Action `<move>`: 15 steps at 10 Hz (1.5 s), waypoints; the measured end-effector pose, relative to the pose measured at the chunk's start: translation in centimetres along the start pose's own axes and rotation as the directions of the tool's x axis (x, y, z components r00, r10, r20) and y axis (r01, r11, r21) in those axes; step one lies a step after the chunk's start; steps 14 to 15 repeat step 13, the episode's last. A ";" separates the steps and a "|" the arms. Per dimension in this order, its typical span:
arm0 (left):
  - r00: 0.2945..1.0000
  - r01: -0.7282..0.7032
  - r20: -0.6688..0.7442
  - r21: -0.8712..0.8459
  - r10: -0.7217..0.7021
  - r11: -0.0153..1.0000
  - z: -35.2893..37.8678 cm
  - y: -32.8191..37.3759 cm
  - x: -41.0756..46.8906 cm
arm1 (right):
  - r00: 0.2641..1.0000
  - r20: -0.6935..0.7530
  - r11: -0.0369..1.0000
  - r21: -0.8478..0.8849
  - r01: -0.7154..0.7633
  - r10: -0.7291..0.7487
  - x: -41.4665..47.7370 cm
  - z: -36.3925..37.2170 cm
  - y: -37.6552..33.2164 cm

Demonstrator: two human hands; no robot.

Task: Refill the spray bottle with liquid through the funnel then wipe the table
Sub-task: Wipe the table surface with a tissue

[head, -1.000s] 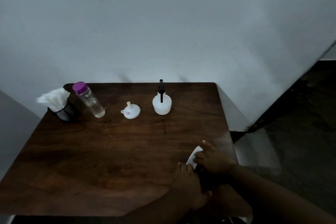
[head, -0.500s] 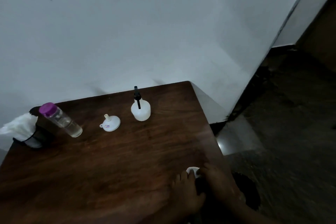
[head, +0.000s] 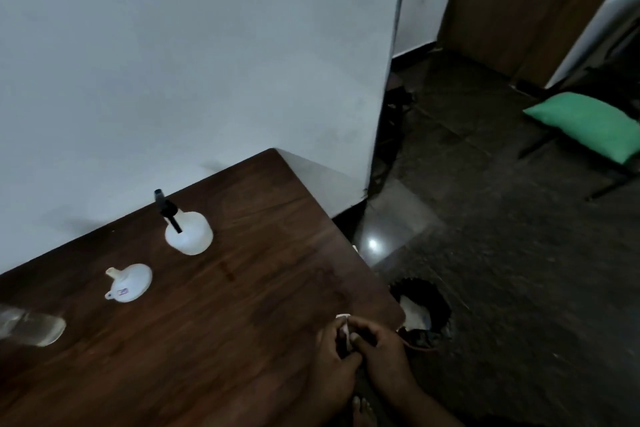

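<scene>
Both hands, left (head: 334, 355) and right (head: 382, 352), pinched on the tissue (head: 345, 329) at the table (head: 242, 340) corner; best balled tight before binning.

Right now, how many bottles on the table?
2: the white spray bottle near the wall, and a clear bottle cut off at the frame's left edge. More may sit beyond that edge.

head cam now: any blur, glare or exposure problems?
Head view: dim and underexposed overall; the clear bottle at the left edge is smeared by motion blur; a small glare spot sits on the floor tile past the table; wide-angle tilt skews the wall edge; both hands read dark, the white tissue between them barely resolved.
</scene>
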State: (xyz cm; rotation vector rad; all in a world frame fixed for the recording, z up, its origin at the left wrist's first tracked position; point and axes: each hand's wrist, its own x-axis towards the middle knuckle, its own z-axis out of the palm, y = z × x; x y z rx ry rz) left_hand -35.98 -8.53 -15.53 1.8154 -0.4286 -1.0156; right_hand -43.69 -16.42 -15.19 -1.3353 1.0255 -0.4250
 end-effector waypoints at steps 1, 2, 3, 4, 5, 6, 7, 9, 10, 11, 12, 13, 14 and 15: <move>0.997 -0.072 0.046 0.100 0.068 0.992 1.6 0.5 -0.1 | 0.994 -0.100 0.992 0.120 -0.033 0.045 -0.6 -1.5 0.4; 0.985 -0.128 0.139 0.174 0.104 0.976 3.8 1.6 0.0 | 0.982 -0.165 0.975 0.214 -0.055 0.091 -0.6 -3.9 0.5; 0.964 -0.206 0.210 0.189 0.165 0.960 6.4 3.0 0.6 | 0.965 -0.227 0.949 0.309 -0.058 0.133 0.0 -6.4 0.8; 0.941 -0.241 0.292 0.211 0.174 0.947 9.2 4.5 1.3 | 0.937 -0.282 0.907 0.416 -0.072 0.204 1.1 -8.8 1.2; 0.928 -0.232 0.337 0.193 0.158 0.953 11.8 4.9 2.5 | 0.914 -0.317 0.883 0.462 -0.084 0.252 2.1 -10.9 1.7; 0.914 -0.223 0.382 0.187 0.138 0.957 14.0 5.3 3.6 | 0.899 -0.329 0.862 0.497 -0.094 0.288 3.0 -12.8 1.9; 0.901 -0.198 0.423 0.217 0.091 0.956 16.0 6.0 5.1 | 0.891 -0.335 0.847 0.523 -0.095 0.307 4.2 -14.6 1.9; 0.876 -0.174 0.481 0.244 0.036 0.954 19.2 5.3 9.5 | 0.877 -0.356 0.860 0.496 -0.115 0.323 7.4 -17.6 2.5; 0.863 -0.127 0.503 0.283 -0.034 0.951 20.1 3.0 12.4 | 0.873 -0.350 0.870 0.469 -0.152 0.341 8.9 -18.4 2.9; 0.851 -0.113 0.521 0.302 -0.065 0.947 20.4 3.5 12.9 | 0.877 -0.336 0.886 0.424 -0.185 0.344 9.6 -18.6 3.4; 0.841 -0.105 0.534 0.324 -0.091 0.940 20.5 3.2 12.8 | 0.869 -0.354 0.904 0.375 -0.206 0.345 9.8 -18.5 4.0; 0.830 -0.115 0.554 0.292 -0.070 0.950 20.7 2.0 12.7 | 0.864 -0.365 0.915 0.334 -0.227 0.347 9.6 -18.2 4.9; 0.830 -0.115 0.554 0.292 -0.070 0.950 20.7 2.0 12.7 | 0.864 -0.365 0.915 0.334 -0.227 0.347 9.6 -18.2 4.9; 0.830 -0.115 0.554 0.292 -0.070 0.950 20.7 2.0 12.7 | 0.864 -0.365 0.915 0.334 -0.227 0.347 9.6 -18.2 4.9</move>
